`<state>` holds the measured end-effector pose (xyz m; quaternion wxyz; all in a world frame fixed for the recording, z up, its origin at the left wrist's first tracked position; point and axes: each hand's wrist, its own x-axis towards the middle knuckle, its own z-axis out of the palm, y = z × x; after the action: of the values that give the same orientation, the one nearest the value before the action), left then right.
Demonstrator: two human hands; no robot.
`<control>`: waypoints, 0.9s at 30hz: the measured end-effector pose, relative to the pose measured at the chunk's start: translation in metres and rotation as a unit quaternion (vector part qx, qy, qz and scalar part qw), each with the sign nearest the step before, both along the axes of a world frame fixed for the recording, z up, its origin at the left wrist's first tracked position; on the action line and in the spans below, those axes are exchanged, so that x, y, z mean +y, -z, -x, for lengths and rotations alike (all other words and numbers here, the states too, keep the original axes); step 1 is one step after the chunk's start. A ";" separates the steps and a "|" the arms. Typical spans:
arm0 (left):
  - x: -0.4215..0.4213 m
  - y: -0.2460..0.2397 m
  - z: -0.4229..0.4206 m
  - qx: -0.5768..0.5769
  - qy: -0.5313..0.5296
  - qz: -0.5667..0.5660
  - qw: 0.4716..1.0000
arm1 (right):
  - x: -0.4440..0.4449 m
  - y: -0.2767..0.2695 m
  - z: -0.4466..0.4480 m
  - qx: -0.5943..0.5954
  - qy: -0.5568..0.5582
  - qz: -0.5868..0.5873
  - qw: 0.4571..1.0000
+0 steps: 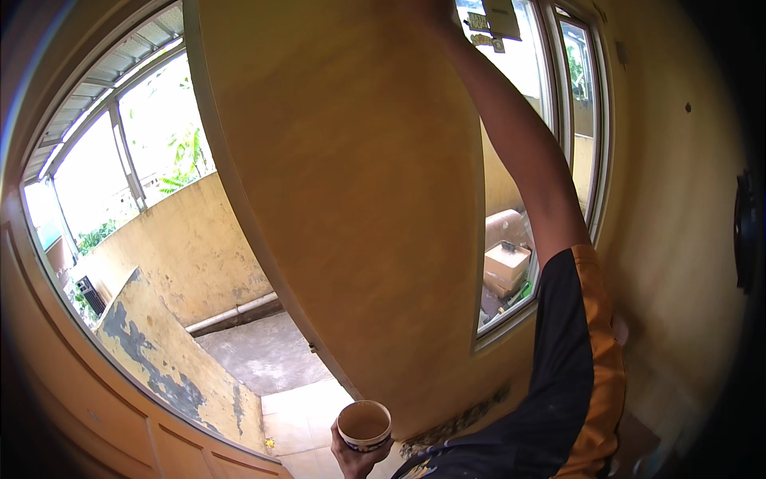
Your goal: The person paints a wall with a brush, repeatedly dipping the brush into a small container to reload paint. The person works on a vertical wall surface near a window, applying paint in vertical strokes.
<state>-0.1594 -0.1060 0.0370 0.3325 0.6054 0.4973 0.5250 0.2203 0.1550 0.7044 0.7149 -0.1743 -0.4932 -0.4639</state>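
Observation:
My left hand (354, 458) holds a small round cup (365, 422) low in front of me, with the fingers wrapped around its side. The cup is pale inside and has a dark patterned band near its base. Whether its brownish inside is liquid or shadow, I cannot tell. My right arm (508, 126) is raised high along the yellow wall (359, 179). At the upper edge, my right hand (428, 11) is dark, blurred and partly cut off. It is close to the wall, but its fingers and anything in them are hidden.
An open doorway at left leads to a concrete floor (275, 353) and a low, peeling wall (179, 365). The orange panelled door (143, 443) stands at lower left. Beyond the window (541, 311) sit cardboard boxes (507, 263). Several small signs (501, 21) hang on the glass.

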 end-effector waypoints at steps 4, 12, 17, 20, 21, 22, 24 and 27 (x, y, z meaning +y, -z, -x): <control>-0.008 -0.002 0.003 0.013 -0.027 -0.016 0.999 | 0.003 0.034 0.051 -0.093 -0.038 0.000 0.995; -0.025 -0.049 -0.006 0.030 -0.087 -0.028 0.995 | 0.013 0.015 0.027 0.058 -0.364 0.259 0.893; -0.029 -0.039 0.013 0.031 -0.098 -0.019 0.995 | -0.008 0.009 0.018 0.033 -0.228 0.120 0.966; -0.021 0.001 0.043 -0.007 -0.068 0.005 0.998 | -0.023 0.013 0.027 0.028 -0.169 0.113 0.979; -0.019 0.003 0.048 -0.005 -0.068 0.002 0.998 | -0.022 0.013 0.028 0.006 -0.099 0.010 0.995; -0.017 0.005 0.052 -0.003 -0.067 -0.001 0.998 | -0.020 0.014 0.027 -0.016 -0.026 -0.094 0.995; -0.014 0.009 0.058 -0.006 -0.067 -0.001 0.998 | -0.013 0.021 0.035 -0.035 0.073 -0.179 0.981; -0.010 0.002 0.067 -0.010 -0.054 0.009 0.998 | 0.002 0.040 0.061 -0.033 0.108 -0.106 0.988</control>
<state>-0.2262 -0.1159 0.0348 0.3138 0.5694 0.5304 0.5440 0.1597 0.1569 0.6641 0.6582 -0.1347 -0.4432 -0.5934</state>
